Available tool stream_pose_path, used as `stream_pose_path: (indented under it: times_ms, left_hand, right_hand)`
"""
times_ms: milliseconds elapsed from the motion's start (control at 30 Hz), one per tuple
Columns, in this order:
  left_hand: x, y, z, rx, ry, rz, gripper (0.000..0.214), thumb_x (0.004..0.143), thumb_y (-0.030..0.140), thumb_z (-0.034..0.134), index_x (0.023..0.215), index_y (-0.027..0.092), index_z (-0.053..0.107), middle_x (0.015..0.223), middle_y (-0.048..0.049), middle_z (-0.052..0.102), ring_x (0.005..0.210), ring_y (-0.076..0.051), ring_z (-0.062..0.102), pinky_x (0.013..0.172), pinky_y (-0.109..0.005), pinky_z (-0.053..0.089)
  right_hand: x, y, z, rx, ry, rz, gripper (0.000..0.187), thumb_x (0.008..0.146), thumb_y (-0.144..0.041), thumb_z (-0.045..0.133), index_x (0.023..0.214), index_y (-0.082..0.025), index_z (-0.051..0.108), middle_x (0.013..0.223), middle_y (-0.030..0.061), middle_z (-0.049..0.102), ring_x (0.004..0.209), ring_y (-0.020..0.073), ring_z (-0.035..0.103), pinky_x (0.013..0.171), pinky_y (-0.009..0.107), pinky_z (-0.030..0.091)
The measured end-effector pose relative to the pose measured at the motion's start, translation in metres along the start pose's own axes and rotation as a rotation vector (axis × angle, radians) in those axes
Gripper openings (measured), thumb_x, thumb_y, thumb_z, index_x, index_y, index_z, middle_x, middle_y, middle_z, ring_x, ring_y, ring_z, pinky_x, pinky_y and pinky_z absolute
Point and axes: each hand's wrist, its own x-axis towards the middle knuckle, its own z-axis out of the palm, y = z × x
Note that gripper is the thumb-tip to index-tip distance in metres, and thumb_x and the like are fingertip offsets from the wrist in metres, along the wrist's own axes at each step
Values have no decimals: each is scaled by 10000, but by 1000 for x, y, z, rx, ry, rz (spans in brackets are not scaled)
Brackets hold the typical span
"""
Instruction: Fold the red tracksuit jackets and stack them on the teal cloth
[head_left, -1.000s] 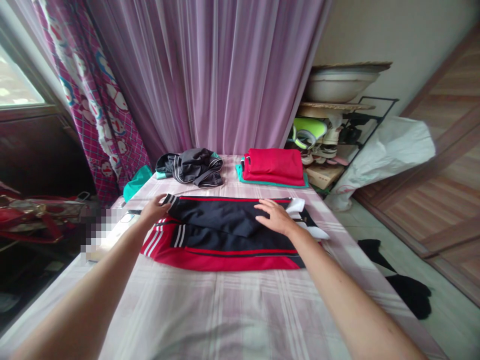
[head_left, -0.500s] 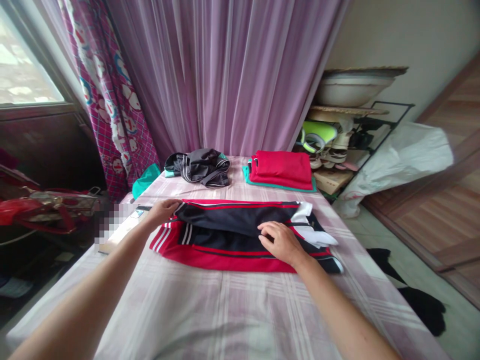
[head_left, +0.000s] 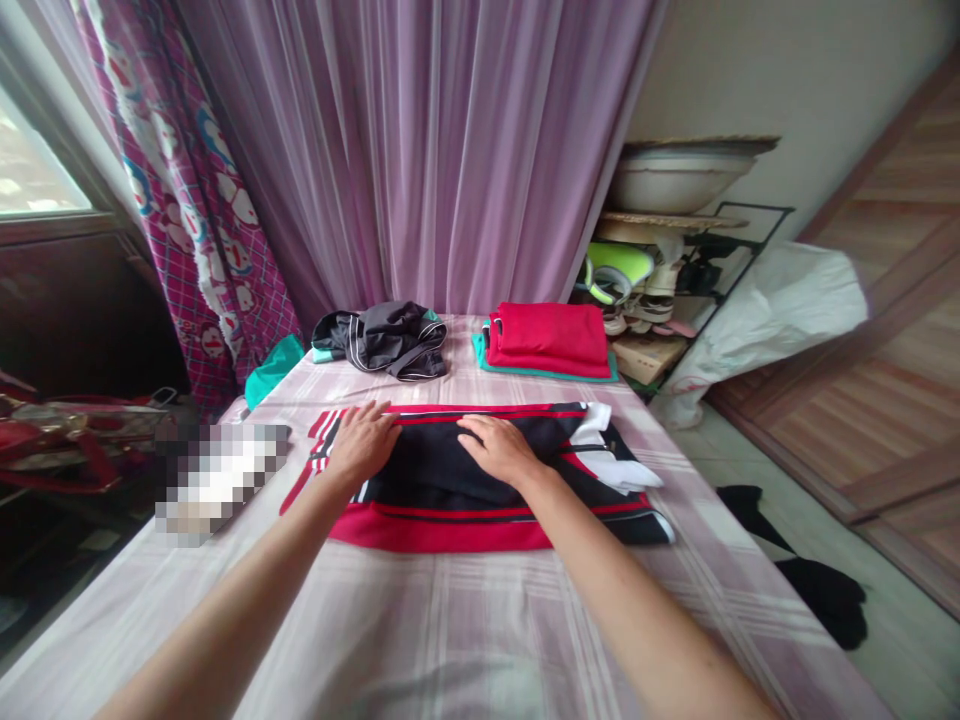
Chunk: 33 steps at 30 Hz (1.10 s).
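Observation:
A red and black jacket with white stripes lies folded across the middle of a table with a pink checked cloth. My left hand rests flat on its left part, fingers spread, open. My right hand lies flat on the black middle part, fingers stretched toward the far edge, open. A white collar or lining sticks out at the jacket's right end.
A crumpled black garment and a folded red garment on a teal one lie at the table's far end. A purple curtain hangs behind. A shoe rack, a white sack and dark cloth on the floor stand right.
My left hand moved right from the jacket's left end onto its top. My right hand moved left toward the middle. Both now press flat on the folded jacket.

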Motion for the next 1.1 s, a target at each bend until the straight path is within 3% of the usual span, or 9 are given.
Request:
stream_pose_path:
  times_ms: [100, 233, 433, 600, 667, 733, 867, 967, 1100]
  left_hand:
    - [4, 25, 20, -31, -110, 5, 456, 985, 417, 425, 1377, 253, 588, 1489, -85, 540, 1419, -307, 426, 1182, -535, 276]
    - [1, 28, 36, -32, -126, -18, 535, 990, 463, 400, 1466, 237, 494, 1535, -90, 484, 1445, -301, 391, 1203, -526, 241]
    - [0, 26, 34, -39, -115, -22, 534, 987, 474, 393, 1452, 243, 514, 1520, -86, 504, 1432, -299, 412, 1202, -524, 243]
    - [-1, 28, 37, -39, -88, -24, 540, 984, 481, 401, 1448, 234, 520, 1515, -89, 509, 1421, -303, 424, 1198, -523, 248]
    - [-1, 28, 38, -39, -72, -23, 538, 981, 482, 410, 1444, 235, 525, 1506, -92, 519, 1415, -303, 432, 1195, -520, 254]
    - [-1, 28, 39, -45, -61, -20, 539, 978, 482, 415, 1441, 231, 530, 1501, -101, 523, 1410, -307, 439, 1192, -525, 260]
    - [-1, 26, 39, -53, -64, -14, 544, 978, 483, 407, 1438, 221, 533, 1502, -113, 520, 1414, -314, 433, 1188, -538, 264]
    - [-1, 25, 41, -54, -52, -9, 531, 975, 492, 409, 1428, 250, 542, 1496, -97, 530, 1410, -306, 440, 1185, -532, 271]
    - [-1, 23, 42, -24, -65, -6, 547, 976, 504, 400, 1435, 240, 533, 1508, -91, 516, 1416, -295, 435, 1194, -505, 265]
  right_hand:
    - [17, -3, 17, -49, -182, 71, 502, 998, -412, 439, 1454, -216, 511, 1547, 94, 458, 1447, 220, 382, 1204, 431, 251]
    - [4, 40, 17, -158, -254, 288, 571, 1017, -474, 342, 1531, -233, 397, 1631, 74, 306, 1515, 226, 228, 1229, 491, 132]
    - [-31, 118, -9, -282, -94, 614, 555, 1013, -412, 332, 1522, -208, 414, 1614, 84, 344, 1496, 239, 278, 1219, 462, 189]
    - [-14, 122, -20, -101, 95, 667, 439, 927, -314, 482, 1327, -203, 626, 1462, 112, 555, 1381, 265, 467, 1166, 445, 328]
    - [6, 105, -22, 29, 194, 640, 406, 920, -304, 487, 1277, -206, 653, 1408, 104, 603, 1341, 243, 512, 1143, 393, 368]
    - [28, 82, -19, 400, 312, 543, 384, 920, -335, 503, 1248, -208, 656, 1356, 98, 642, 1297, 233, 554, 1111, 385, 412]
    - [60, 39, 6, 1290, 86, 396, 425, 972, -449, 420, 1246, -193, 619, 1283, 130, 680, 1174, 239, 648, 964, 430, 543]
    - [63, 41, 24, 1427, 52, 527, 493, 1017, -449, 252, 1299, -193, 564, 1346, 157, 632, 1204, 212, 634, 973, 434, 541]
    - [39, 90, 22, 1318, 223, 619, 654, 1008, -450, 16, 1402, -217, 483, 1393, 179, 579, 1244, 199, 608, 1013, 470, 505]
